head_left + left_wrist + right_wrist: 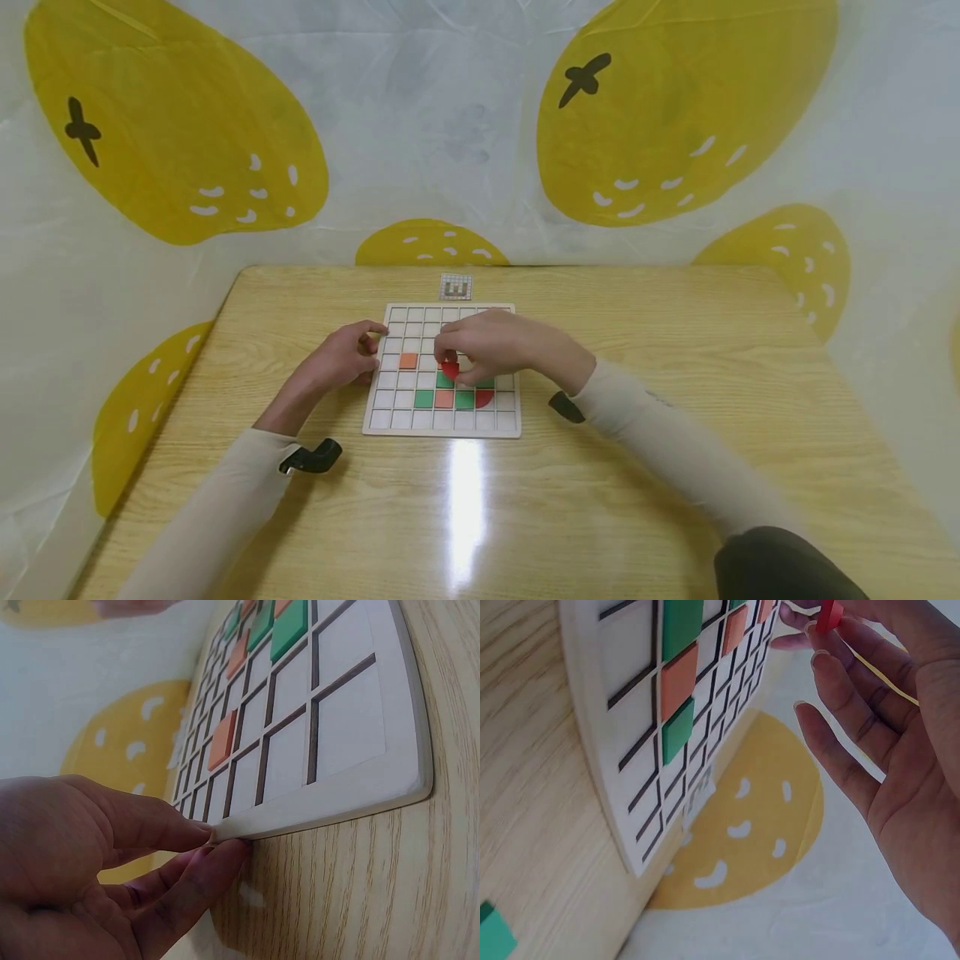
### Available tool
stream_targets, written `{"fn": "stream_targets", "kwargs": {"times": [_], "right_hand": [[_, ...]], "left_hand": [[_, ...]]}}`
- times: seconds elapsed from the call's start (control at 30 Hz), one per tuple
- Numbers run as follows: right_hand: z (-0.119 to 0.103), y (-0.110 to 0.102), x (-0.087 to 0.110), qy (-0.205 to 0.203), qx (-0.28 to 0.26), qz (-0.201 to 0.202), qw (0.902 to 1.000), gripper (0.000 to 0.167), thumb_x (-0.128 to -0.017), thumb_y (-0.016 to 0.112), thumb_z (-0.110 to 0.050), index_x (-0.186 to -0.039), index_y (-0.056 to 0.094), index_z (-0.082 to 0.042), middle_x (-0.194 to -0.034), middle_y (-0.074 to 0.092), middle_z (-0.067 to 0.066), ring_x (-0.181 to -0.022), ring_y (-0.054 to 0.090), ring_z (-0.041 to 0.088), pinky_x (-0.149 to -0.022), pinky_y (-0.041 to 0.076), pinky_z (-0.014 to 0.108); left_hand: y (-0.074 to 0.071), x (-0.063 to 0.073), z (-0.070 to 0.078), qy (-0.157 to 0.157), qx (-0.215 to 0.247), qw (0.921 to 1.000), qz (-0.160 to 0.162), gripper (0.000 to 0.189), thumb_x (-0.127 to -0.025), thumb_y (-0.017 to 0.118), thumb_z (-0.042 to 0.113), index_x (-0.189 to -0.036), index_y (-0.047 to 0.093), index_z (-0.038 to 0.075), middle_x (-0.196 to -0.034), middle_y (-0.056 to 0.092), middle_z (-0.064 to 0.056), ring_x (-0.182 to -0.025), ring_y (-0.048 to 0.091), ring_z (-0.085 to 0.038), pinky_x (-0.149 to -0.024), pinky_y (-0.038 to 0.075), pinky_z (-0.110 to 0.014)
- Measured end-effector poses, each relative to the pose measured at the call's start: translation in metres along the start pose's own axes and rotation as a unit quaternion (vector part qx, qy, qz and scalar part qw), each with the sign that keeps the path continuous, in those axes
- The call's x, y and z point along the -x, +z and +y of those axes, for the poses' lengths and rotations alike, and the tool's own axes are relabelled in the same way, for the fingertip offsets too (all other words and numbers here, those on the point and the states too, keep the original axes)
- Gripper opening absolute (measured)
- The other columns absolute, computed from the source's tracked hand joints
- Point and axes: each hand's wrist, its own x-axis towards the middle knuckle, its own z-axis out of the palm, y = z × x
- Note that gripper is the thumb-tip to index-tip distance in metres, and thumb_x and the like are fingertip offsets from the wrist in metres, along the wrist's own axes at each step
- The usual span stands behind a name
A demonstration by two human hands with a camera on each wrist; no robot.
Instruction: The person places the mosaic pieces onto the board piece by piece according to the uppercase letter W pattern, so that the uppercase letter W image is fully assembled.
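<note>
A white grid board (381,418) lies on the table with green, orange and red tiles in some squares. At its left edge, my left hand (341,358) pinches the rim, thumb on top and fingers against the side. My right hand (491,342) is over the middle of the board, pinching a red tile (450,371) with a rounded edge; the same tile (829,615) shows between thumb and fingers in the right wrist view. Close below are a green tile (424,399), a salmon tile (444,399) and a red quarter-round tile (484,398). An orange tile (408,361) sits farther left.
Behind the board lies a small card (456,287) with a dark pattern on a grid. The wooden table (637,500) meets a lemon-print cloth (487,125). A green block (495,934) appears at the right wrist view's lower left. Something dark (783,562) fills the bottom right.
</note>
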Motion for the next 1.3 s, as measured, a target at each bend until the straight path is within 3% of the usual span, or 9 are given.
{"fn": "stream_targets", "kwargs": {"times": [0.4, 0.83, 1.3], "right_hand": [[-0.011, 0.007, -0.021, -0.011, -0.001, -0.012, 0.9999, 0.027, -0.089, 0.076, -0.037, -0.11, 0.066, -0.022, -0.102, 0.064, -0.01, -0.087, 0.056, 0.007, -0.07, 0.047, 0.026], [-0.017, 0.019, -0.045, -0.013, 0.001, -0.042, 0.999, 0.021, -0.09, 0.072, -0.033, -0.108, 0.065, -0.023, -0.097, 0.062, -0.012, -0.084, 0.055, 0.004, -0.07, 0.046, 0.023], [-0.028, 0.032, -0.065, -0.035, 0.06, -0.051, 0.9963, 0.018, -0.093, 0.07, -0.036, -0.105, 0.065, -0.024, -0.095, 0.056, -0.011, -0.08, 0.054, 0.006, -0.065, 0.046, 0.022]], "left_hand": [[0.0, -0.001, -0.001, -0.001, -0.002, 1.0, 0.0, 0.053, -0.095, 0.058, -0.007, -0.146, 0.046, 0.001, -0.109, 0.048, -0.017, -0.093, 0.054, -0.027, -0.069, 0.054, -0.031], [-0.002, -0.003, 0.0, -0.005, -0.016, 0.9999, 0.003, 0.053, -0.094, 0.06, -0.005, -0.146, 0.047, 0.003, -0.11, 0.05, -0.018, -0.088, 0.056, -0.026, -0.068, 0.054, -0.031], [-0.003, -0.002, 0.0, 0.017, -0.028, 0.9995, 0.003, 0.053, -0.092, 0.06, -0.007, -0.143, 0.049, -0.001, -0.105, 0.051, -0.018, -0.08, 0.056, -0.024, -0.064, 0.049, -0.03]]}}
